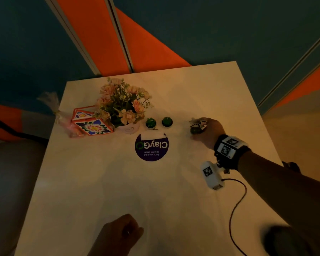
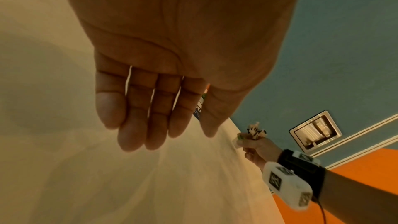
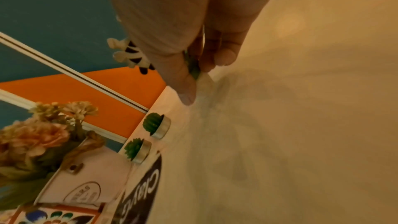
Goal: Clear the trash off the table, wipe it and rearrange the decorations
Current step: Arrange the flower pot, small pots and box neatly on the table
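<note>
Decorations are what's left on the white table (image 1: 118, 182); no trash or cloth visible, so this reads as the rearranging stage. Nearest: left hand (image 1: 118, 235) low over the near edge, holding nothing; the left wrist view shows its fingers (image 2: 133, 117) straight and close together, palm facing the tabletop. Further out, right hand (image 1: 207, 132) pinches a small zebra figurine on a green base (image 1: 198, 125); thumb (image 3: 185, 88) and fingers grip the green base, zebra body sticking out above the hand, base at or just above the surface, contact unclear. Left of the right hand, apart from it: two cactus tealight candles (image 1: 158, 123) side by side, then a white pot of pink artificial flowers (image 1: 123, 106), then a floral-tile box (image 1: 92, 123) touching the pot's foliage, then a pink wrapped bundle in cellophane (image 1: 67, 119) at the table's left edge. Purple round ClayGo sticker (image 1: 151, 147) sits on the near side of the candles, between the hands. Risks, as judgement: the pinch is on the base only, so the figurine could tip if set down tilted; sliding it leftward could knock the nearest candle; the red wrist cable (image 1: 236, 200) trailing on the table could snag during a sweep.
</note>
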`<state>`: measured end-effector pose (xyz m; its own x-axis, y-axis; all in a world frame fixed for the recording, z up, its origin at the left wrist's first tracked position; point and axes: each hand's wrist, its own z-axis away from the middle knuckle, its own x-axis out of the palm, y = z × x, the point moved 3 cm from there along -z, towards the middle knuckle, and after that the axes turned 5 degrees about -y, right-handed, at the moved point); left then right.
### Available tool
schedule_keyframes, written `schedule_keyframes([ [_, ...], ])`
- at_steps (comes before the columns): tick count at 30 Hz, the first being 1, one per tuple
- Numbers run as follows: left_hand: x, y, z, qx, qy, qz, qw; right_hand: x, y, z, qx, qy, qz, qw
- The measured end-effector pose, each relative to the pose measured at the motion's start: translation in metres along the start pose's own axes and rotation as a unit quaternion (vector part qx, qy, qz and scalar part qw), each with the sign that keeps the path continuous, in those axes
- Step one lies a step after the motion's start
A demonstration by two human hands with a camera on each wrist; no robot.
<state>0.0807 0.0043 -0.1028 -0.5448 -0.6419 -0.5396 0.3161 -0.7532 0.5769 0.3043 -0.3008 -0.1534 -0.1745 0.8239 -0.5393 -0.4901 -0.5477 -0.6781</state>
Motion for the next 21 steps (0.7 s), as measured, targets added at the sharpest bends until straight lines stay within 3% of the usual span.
schedule_keyframes([
  [6,0.009,0.014,-0.011,0.018,-0.015,-0.006,1.0,-0.009,0.035,0.025,-0.019,-0.009,-0.007,1.0],
  [21,0.011,0.037,-0.025,0.016,0.0,-0.044,0.999,-0.008,0.03,0.024,-0.03,-0.013,0.009,0.999],
])
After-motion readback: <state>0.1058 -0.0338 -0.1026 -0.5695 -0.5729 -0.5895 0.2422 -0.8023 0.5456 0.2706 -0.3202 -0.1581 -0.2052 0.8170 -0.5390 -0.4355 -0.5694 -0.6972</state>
